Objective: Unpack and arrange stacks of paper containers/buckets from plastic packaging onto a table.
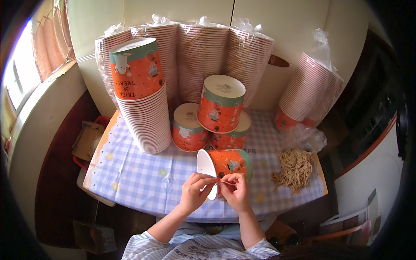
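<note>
Left hand (196, 190) pinches the white rim of an orange paper cup (227, 166) lying on its side on the checked tablecloth (143, 173). Right hand (234, 189), fingers closed, grips a thin string (227, 183) at the same rim. Just behind the cup: three upside-down cups (210, 121). Right of it: a pile of tan strings (295, 169). Left-behind: a tall cup stack (141, 95).

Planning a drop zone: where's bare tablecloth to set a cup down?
Free: front-left tablecloth, between the tall cup stack and the left hand. Crowded: centre cup cluster, and right, by the string pile and bagged stacks.
</note>
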Tool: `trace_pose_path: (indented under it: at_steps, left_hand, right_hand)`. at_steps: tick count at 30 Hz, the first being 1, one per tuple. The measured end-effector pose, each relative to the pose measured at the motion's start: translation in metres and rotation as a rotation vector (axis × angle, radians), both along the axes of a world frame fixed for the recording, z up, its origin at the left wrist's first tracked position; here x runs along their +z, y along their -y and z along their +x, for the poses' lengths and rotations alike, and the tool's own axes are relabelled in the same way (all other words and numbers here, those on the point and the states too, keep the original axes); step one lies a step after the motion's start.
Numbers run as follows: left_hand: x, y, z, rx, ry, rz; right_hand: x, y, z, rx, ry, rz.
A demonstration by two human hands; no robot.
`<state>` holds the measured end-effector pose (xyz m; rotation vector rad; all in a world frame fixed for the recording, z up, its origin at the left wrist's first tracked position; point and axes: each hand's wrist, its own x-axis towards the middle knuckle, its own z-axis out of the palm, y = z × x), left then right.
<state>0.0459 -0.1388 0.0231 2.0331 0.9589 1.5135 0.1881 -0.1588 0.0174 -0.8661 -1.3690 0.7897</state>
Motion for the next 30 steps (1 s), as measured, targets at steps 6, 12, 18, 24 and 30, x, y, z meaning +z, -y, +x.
trace_pose_path:
  at_steps: [6,12,18,24,30]
  left_hand:
    - [0.001,-0.001,0.001,-0.013,0.020,-0.050]
    - [0.002,0.002,0.000,-0.028,0.020,-0.069]
    - [-0.003,0.001,0.007,0.053,-0.002,-0.048]
    - [-0.016,-0.001,0.000,-0.145,0.167,-0.442]
    - [-0.010,-0.002,-0.003,-0.537,0.667,-0.935]
  right_hand:
    - [-0.001,-0.002,0.000,0.019,-0.065,-0.013]
    - [0.000,-0.003,-0.002,0.005,-0.035,-0.006]
    - [-0.001,-0.004,-0.001,-0.030,-0.004,0.015]
    - [0.003,-0.002,-0.002,-0.111,0.161,0.052]
    - [0.012,0.002,0.006,-0.186,0.315,0.181]
